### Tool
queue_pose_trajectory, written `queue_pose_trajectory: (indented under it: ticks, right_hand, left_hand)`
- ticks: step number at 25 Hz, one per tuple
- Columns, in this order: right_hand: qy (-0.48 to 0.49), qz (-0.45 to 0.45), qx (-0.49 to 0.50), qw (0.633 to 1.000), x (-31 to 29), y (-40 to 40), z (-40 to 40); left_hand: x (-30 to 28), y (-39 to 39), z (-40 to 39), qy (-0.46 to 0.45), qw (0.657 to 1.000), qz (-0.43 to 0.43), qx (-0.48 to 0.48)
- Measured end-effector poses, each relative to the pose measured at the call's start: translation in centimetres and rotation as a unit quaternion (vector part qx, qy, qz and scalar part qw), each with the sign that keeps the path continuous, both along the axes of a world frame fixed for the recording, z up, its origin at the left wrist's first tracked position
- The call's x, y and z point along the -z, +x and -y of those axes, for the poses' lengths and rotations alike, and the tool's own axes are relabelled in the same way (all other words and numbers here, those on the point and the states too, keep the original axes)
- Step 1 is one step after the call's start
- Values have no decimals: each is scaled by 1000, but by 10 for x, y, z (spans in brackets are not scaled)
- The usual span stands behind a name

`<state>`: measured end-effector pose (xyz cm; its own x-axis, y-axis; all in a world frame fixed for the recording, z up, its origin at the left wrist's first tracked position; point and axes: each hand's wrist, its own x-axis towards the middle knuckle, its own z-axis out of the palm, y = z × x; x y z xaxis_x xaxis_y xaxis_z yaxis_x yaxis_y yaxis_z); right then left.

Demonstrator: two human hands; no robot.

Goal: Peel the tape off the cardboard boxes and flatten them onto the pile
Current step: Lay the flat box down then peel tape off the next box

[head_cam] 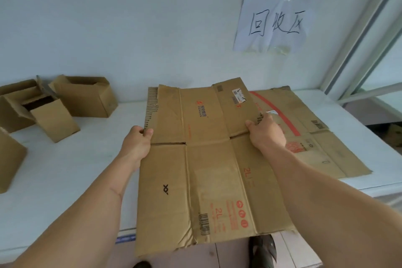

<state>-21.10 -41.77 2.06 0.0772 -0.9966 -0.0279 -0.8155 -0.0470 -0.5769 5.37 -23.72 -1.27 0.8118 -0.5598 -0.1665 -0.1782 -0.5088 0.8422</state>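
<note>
Flattened brown corrugated cardboard box [206,159]: left hand [139,139] and right hand [266,131] pinch opposite edges. Lower squarely onto flat cardboard pile [315,132], 2 o'clock.

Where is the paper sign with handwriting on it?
In the head view, the paper sign is taped to the wall at upper right, above the flattened cardboard pile on the white table.
</note>
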Motion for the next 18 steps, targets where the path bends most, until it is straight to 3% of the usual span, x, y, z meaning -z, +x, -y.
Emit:
queue_pose_trajectory:
  ticks: [6,9,14,18]
  right_hand:
    - [-62,0,29,998,-37,-77,119]
    - [-91,-43,42,994,-27,-108,175]
    - [-83,-104,30,991,35,-130,216]
    - [-17,-188,29,982,83,-133,207]
  left_hand:
    - [-10,-60,135,-65,995,-70,18]
    - [6,-100,195,-75,994,-81,20]
    - [45,-141,236,-4,1000,7,18]
    - [63,-156,237,96,988,115,33]
